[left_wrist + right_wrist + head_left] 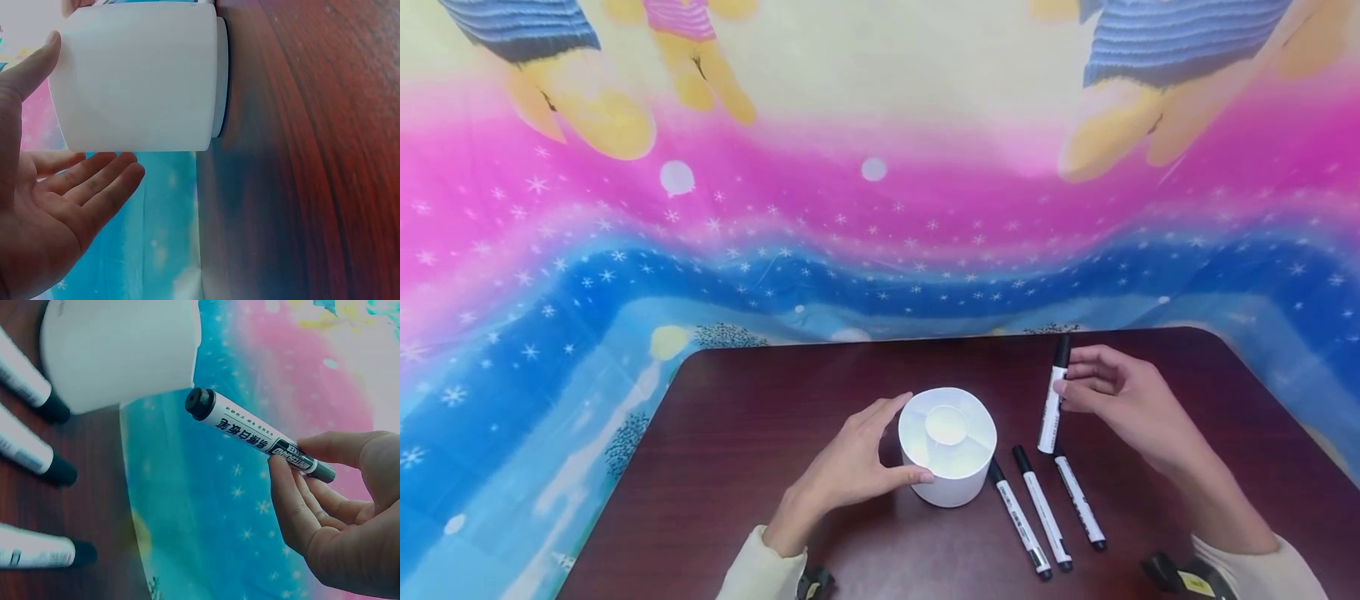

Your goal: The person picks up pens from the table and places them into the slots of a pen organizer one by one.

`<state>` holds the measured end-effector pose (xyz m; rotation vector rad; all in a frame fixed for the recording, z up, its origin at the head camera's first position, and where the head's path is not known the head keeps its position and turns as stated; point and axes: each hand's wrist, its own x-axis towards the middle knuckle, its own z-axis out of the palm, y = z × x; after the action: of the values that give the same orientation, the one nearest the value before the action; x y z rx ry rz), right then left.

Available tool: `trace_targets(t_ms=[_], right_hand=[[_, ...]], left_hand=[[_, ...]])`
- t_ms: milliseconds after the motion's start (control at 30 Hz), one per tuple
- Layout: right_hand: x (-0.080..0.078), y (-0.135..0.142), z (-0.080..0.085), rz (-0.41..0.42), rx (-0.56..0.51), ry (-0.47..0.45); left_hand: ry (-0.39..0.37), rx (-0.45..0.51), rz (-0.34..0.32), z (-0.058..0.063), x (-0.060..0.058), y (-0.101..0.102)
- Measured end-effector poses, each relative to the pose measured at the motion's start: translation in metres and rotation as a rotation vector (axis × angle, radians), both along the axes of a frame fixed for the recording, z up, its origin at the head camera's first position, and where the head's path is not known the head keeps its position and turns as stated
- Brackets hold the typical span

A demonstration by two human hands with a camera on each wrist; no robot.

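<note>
The left hand (856, 458), spread, touches a white cylindrical container (951, 492), compartments (974, 423) around its central well (947, 426), on the dark-red wooden table (760, 425); to its right, the right hand (1138, 408) pinches a black-capped white marker (1050, 418).

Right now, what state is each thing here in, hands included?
White holder: upright, looks empty.
Held marker: capped, tilted.
Left marker: lying, capped.
Middle marker: lying, capped.
Right marker: lying, capped.
Left hand: thumb and fingers around the white holder.
Right hand: pinching the held marker.

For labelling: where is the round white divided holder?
In the head view, the holder stands right of centre on the dark-red table, between the left hand and black-capped white markers.
</note>
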<state>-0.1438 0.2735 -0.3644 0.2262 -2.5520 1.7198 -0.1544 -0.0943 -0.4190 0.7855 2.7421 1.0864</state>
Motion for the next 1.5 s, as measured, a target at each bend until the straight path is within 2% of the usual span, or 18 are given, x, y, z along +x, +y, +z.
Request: trace_targets(t_ms=[600, 1033, 1200, 1500], right_hand=[[-0.011, -0.032, 0.012, -0.002, -0.149, 0.013], [-0.017, -0.047, 0.000, -0.001, -0.178, 0.005], [-0.017, -0.050, -0.002, -0.003, -0.167, 0.015], [-0.018, -0.053, -0.008, 0.016, -0.199, -0.009]], left_hand=[[-0.005, 0.005, 0.010, -0.001, 0.001, 0.000], [0.022, 0.056, 0.010, -0.008, -0.003, 0.002], [0.013, 0.095, -0.005, -0.010, -0.004, 0.003], [-0.026, 0.105, -0.001, -0.013, -0.004, 0.002]])
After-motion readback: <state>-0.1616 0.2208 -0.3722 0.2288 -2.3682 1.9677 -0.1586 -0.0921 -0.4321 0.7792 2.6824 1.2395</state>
